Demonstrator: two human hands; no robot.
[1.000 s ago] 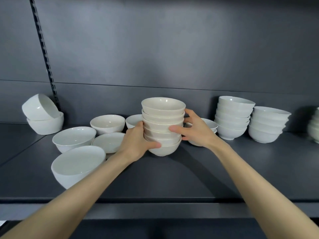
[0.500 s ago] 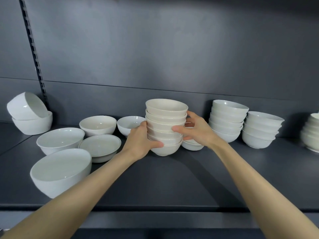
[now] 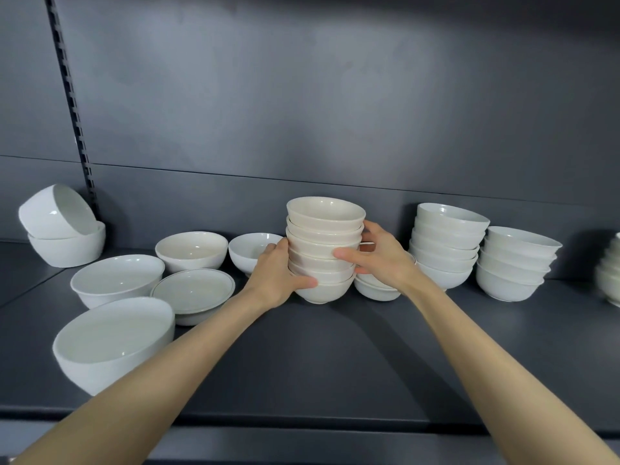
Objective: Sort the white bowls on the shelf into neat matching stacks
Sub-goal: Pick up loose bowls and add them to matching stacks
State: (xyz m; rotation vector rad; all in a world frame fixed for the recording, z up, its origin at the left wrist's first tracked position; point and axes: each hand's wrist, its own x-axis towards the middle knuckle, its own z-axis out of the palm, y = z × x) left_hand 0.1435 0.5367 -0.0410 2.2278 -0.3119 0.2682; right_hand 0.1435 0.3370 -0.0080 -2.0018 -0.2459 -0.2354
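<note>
Cream ceramic, item one: the stack (image 3: 323, 250) of nested matching bowls is standing upright at the middle of the shelf (image 3: 335, 357). Its foot is at the shelf surface, and I cannot tell whether it is resting or just lifted.

I am holding it from both sides. The left grip (image 3: 278, 276) is wrapping the stack's lower left side, with the thumb lying across the front of the bottom bowl. The right grip (image 3: 382, 260) is curling round the right side higher up, with the thumb pressing on the front at mid-height.

Item two: low bowls (image 3: 375, 290) are sitting just right of the stack, partly hidden behind the right grip.

Item three: a tall pile (image 3: 446, 243) and, beside it, a shorter pile (image 3: 513, 263) are standing further right. An edge pile (image 3: 609, 276) is showing only in part at the frame's right border.

Item four, left of the stack, loose and unstacked:
- A small bowl (image 3: 253, 251) is sitting by the left grip.
- A round bowl (image 3: 191, 250) is sitting next to it.
- A rimmed dish (image 3: 193, 292) is sitting in front of that.
- A wide bowl (image 3: 115, 280) is touching the dish.
- A large bowl (image 3: 110, 344) is sitting nearest the shelf's front edge.

Item five, far left: a tilted bowl (image 3: 57, 211) is leaning inside an upright one, close to the slotted rail (image 3: 72, 105).
</note>
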